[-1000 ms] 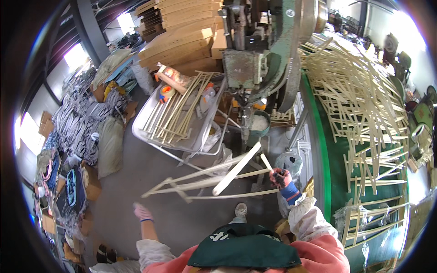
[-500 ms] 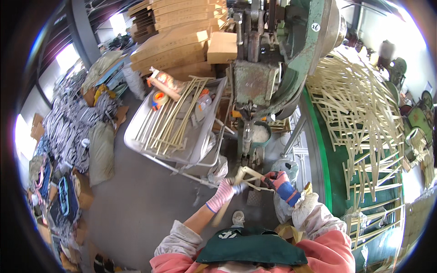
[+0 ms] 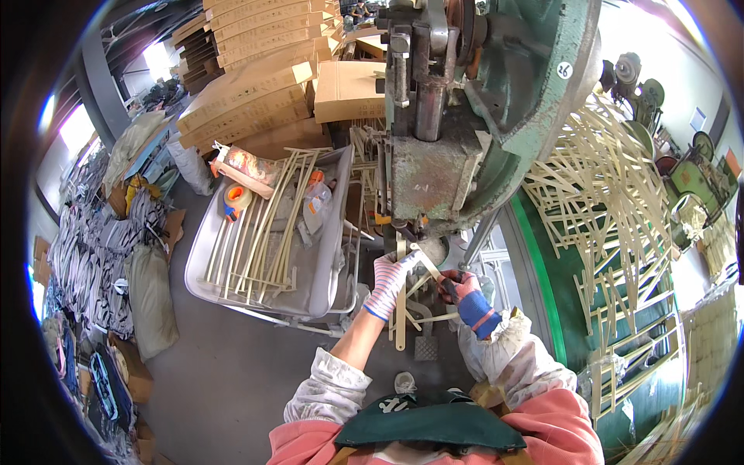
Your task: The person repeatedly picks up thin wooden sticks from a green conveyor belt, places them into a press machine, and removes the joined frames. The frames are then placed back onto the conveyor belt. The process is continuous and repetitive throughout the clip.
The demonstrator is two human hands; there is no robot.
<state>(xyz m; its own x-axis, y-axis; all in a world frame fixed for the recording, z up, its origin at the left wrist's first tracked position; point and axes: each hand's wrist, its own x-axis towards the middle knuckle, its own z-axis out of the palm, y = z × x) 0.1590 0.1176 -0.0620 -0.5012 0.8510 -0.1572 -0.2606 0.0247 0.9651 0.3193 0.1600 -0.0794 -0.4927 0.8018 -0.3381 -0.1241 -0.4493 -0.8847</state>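
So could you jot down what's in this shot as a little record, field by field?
Left hand: striped-gloved left hand grips a pale cream flat strip frame under the machine
Right hand: red-and-blue-gloved right hand holds the frame's other side
Machine: green cast-metal press above both hands
Beside: grey metal tray on the person's left
Right side: heap of cream strip frames

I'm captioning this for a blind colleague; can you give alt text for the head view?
Both gloved hands, left hand and right hand, hold pale strips under a green press machine. A grey tray of more strips stands left.
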